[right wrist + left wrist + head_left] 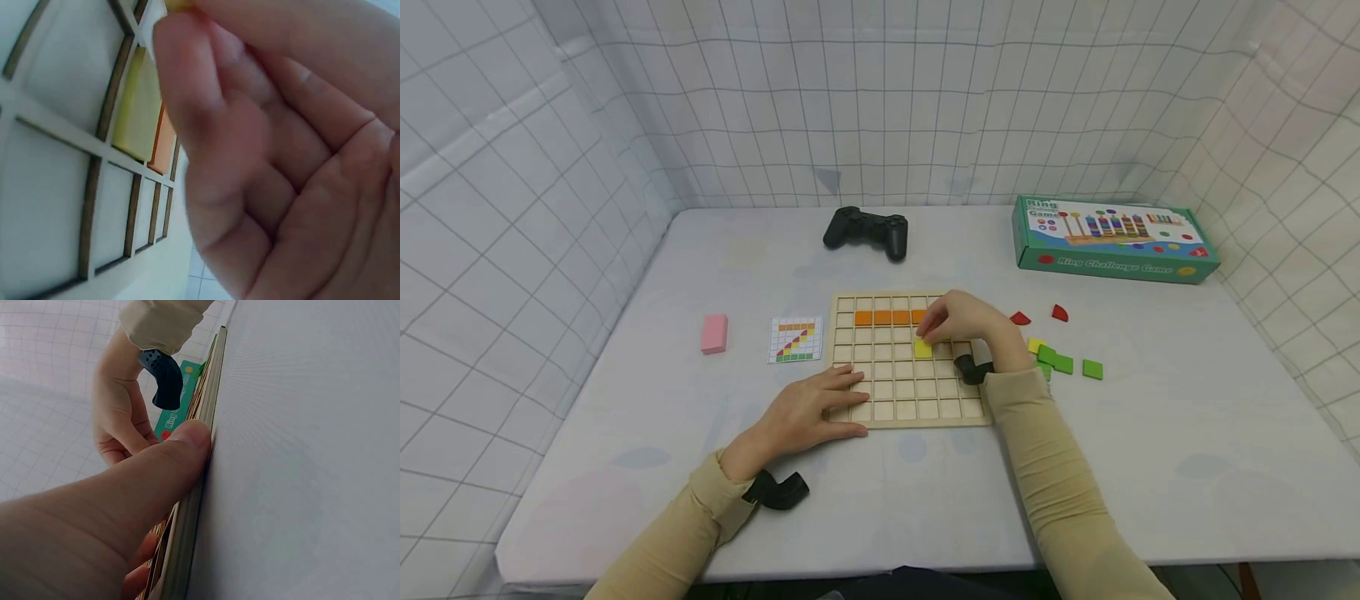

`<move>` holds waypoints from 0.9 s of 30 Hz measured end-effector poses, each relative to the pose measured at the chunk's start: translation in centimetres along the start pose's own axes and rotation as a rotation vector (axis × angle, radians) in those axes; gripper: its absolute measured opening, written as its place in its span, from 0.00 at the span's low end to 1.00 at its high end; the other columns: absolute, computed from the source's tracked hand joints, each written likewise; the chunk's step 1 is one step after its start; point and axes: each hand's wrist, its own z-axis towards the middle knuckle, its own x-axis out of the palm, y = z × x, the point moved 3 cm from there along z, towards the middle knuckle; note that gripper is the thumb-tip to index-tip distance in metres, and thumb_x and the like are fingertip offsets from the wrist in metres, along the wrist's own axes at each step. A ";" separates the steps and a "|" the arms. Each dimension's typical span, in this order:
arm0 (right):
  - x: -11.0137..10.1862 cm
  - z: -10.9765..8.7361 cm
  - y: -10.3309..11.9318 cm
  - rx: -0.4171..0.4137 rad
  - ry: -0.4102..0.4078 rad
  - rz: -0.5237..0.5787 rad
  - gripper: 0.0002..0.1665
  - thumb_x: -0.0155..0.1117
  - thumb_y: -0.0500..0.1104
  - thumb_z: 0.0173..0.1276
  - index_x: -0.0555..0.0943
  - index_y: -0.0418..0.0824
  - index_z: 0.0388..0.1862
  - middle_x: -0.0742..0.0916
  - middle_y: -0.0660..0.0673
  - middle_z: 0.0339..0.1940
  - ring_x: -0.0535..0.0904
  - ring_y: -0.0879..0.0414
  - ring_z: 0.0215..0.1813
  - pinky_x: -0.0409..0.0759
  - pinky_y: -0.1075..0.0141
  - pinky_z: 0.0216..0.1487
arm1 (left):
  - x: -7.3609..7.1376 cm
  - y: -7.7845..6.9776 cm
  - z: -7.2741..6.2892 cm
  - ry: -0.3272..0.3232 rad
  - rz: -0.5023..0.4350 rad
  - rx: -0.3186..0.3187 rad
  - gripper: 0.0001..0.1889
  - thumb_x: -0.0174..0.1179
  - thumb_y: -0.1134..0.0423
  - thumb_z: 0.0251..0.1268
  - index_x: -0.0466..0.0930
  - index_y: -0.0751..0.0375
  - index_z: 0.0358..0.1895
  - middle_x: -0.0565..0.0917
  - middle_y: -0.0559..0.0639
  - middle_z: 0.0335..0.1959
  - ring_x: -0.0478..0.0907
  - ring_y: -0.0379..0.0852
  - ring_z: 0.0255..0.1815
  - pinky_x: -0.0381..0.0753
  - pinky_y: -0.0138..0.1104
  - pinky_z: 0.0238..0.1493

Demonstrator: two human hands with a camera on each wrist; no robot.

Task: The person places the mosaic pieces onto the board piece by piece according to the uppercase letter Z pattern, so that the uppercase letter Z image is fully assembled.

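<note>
A square wooden grid board (883,410) lies on the table, with a row of orange tiles (882,317) near its far side. My right hand (964,321) is over the board's right half and pinches a yellow tile (922,349) at one of the cells. In the right wrist view, another yellow tile (137,106) sits in a cell beside an orange one (164,140), and only a sliver of the pinched tile shows. My left hand (812,410) rests at the board's near left corner, fingers spread on top and thumb (190,434) against the near edge.
A pattern card (795,340) and a pink block (715,333) lie left of the board. Green tiles (1063,363), a yellow tile (1035,345) and two red quarter-round pieces (1060,312) are on the right. Behind stand a black game controller (867,232) and a green box (1112,242).
</note>
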 end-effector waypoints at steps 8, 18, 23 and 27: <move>-1.8 -1.0 -0.4 -0.001 -0.105 0.004 0.11 0.67 0.42 0.61 0.85 0.40 0.42 0.86 0.47 0.41 0.78 0.52 0.44 0.76 0.57 0.50 | 0.0 0.0 0.0 0.001 0.003 0.001 0.27 0.67 0.43 0.52 0.83 0.54 0.52 0.74 0.52 0.62 0.64 0.52 0.67 0.65 0.43 0.66; -5.8 -5.4 -2.2 0.058 -0.294 0.126 0.21 0.67 0.49 0.62 0.81 0.41 0.52 0.83 0.45 0.51 0.76 0.50 0.51 0.76 0.52 0.51 | 0.1 0.1 0.0 0.006 0.012 -0.005 0.27 0.67 0.43 0.51 0.83 0.54 0.53 0.74 0.52 0.62 0.64 0.51 0.67 0.65 0.43 0.66; -7.1 -7.3 -3.3 0.071 -0.384 0.182 0.25 0.67 0.53 0.61 0.79 0.43 0.54 0.82 0.45 0.52 0.76 0.52 0.52 0.76 0.53 0.51 | 0.1 0.1 0.0 0.007 0.011 -0.002 0.27 0.67 0.43 0.51 0.83 0.54 0.53 0.74 0.52 0.62 0.64 0.51 0.67 0.65 0.43 0.66; -7.8 -8.9 -3.9 0.081 -0.434 0.214 0.27 0.67 0.56 0.60 0.79 0.45 0.55 0.82 0.46 0.52 0.77 0.55 0.51 0.74 0.57 0.50 | 0.1 0.1 0.0 0.004 0.010 0.002 0.27 0.67 0.43 0.51 0.83 0.54 0.53 0.74 0.52 0.62 0.64 0.51 0.67 0.64 0.43 0.66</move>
